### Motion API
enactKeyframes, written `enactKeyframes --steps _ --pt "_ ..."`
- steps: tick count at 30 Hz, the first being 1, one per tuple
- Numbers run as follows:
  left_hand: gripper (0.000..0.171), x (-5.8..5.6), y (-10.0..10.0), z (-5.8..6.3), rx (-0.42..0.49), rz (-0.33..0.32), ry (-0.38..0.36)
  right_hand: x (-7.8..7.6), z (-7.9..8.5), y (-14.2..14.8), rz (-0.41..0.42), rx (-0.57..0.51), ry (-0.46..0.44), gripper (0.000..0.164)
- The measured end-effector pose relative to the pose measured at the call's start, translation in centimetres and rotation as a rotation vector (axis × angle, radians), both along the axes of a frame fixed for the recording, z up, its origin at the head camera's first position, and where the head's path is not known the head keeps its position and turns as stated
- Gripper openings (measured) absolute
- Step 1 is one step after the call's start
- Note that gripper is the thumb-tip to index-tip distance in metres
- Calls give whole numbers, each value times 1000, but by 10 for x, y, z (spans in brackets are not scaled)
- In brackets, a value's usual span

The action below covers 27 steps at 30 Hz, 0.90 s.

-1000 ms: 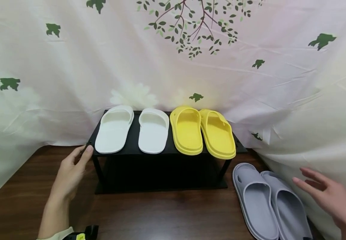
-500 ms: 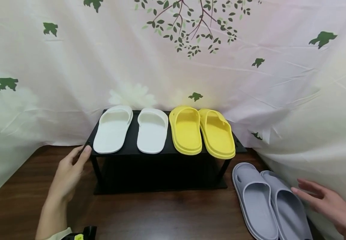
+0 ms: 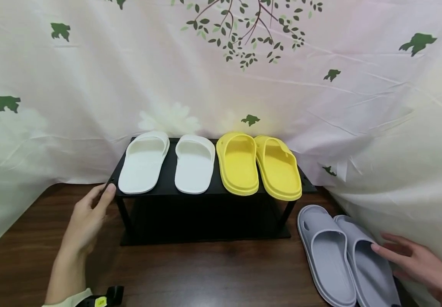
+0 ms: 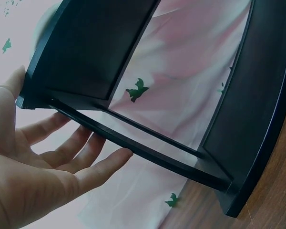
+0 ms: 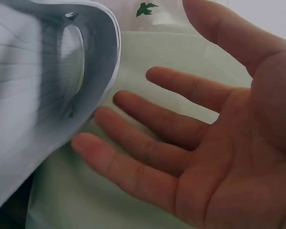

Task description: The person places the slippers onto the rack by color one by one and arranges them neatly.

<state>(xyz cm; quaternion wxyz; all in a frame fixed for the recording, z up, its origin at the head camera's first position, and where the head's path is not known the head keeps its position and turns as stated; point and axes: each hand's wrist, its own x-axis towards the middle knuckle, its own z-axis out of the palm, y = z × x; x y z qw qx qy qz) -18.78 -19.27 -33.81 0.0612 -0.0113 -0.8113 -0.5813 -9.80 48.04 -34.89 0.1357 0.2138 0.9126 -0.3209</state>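
My left hand (image 3: pixel 86 221) grips the left end of a black two-tier shoe rack (image 3: pixel 205 196). In the left wrist view its thumb lies along the edge of the top shelf (image 4: pixel 95 47), and the fingers reach behind the end post. On the top shelf a pair of white slippers (image 3: pixel 195 166) sits left of a pair of yellow slippers (image 3: pixel 240 166). A pair of grey slippers (image 3: pixel 330 260) lies on the floor to the right of the rack. Beside the right-hand grey one is my right hand (image 3: pixel 416 264), fingers spread, fingertips right at its edge in the right wrist view.
A pale curtain (image 3: pixel 90 98) printed with leaves and birds hangs behind the rack and along both sides. Brown wood-look floor (image 3: pixel 205 273) runs in front. The rack's lower shelf (image 3: pixel 205 236) is dark and in shadow.
My right hand has moved down and slightly left, up against the right-hand grey slipper. The left hand keeps its hold on the rack; the view has tipped slightly.
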Motion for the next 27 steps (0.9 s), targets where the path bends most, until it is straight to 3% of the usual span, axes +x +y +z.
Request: enactKeyframes --steps 13,16,27 --pt "65 -2 3 1 14 -3 -6 6 -9 8 -34 -8 -147 114" --pt "65 -3 2 1 18 4 -11 6 -11 8 -46 -38 -142 114" --pt "66 -2 -1 -3 36 21 -30 2 -25 8 37 -145 -53 101"
